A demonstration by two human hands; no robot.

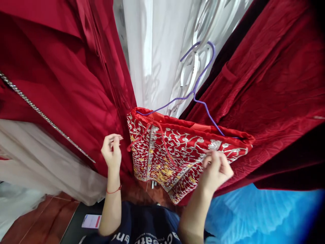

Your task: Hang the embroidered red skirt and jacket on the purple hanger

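Observation:
A red skirt [175,149] with silver and gold embroidery hangs in front of me. Its waistband sits over a purple wire hanger [194,90], and thin red ties [164,142] dangle from the waist. My left hand [111,149] is raised just left of the skirt, apart from it, with thumb and fingers pinched together. My right hand [217,167] is before the skirt's right side, its fingers curled into a pinch. Whether it touches the cloth I cannot tell. Anything between the fingers of either hand is too small or hidden to make out.
The hanger hooks on a white scrolled metal rack [195,64]. Dark red gowns hang at left [63,67] and right [274,84]. Pale tulle [58,166] is at lower left, blue pleated fabric [256,217] at lower right. A phone [91,221] lies on a black surface.

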